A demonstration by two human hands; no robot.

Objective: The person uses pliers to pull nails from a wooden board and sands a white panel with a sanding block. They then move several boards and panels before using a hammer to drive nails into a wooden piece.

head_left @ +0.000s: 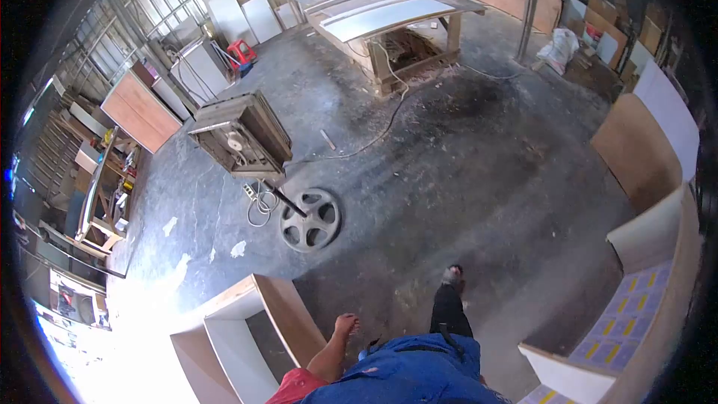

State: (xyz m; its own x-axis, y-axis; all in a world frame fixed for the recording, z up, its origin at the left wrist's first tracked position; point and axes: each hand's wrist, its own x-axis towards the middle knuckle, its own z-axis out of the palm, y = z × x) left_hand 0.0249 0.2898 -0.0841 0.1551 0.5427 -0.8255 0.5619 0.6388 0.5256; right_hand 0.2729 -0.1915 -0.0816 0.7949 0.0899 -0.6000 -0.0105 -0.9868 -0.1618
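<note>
My left hand (347,323) hangs in front of me at the bottom, below a red sleeve (298,387). Its fingers are curled in, and I see nothing held in them. Nearest to it, on the left, stands an open wooden cabinet frame (288,314) with a white inner panel (238,359); the hand looks apart from it. My right hand is out of sight. Blue clothing (407,370) covers my body, and one dark-trousered leg (447,314) is stretched forward on the floor.
Ahead on the left, a boxy wooden and metal piece (241,135) stands by a spoked metal wheel (311,220) and a coiled cord (262,208). A large worktable (381,78) is farther back, with a cable (381,135) across the floor. Curved panels (643,150) line the right.
</note>
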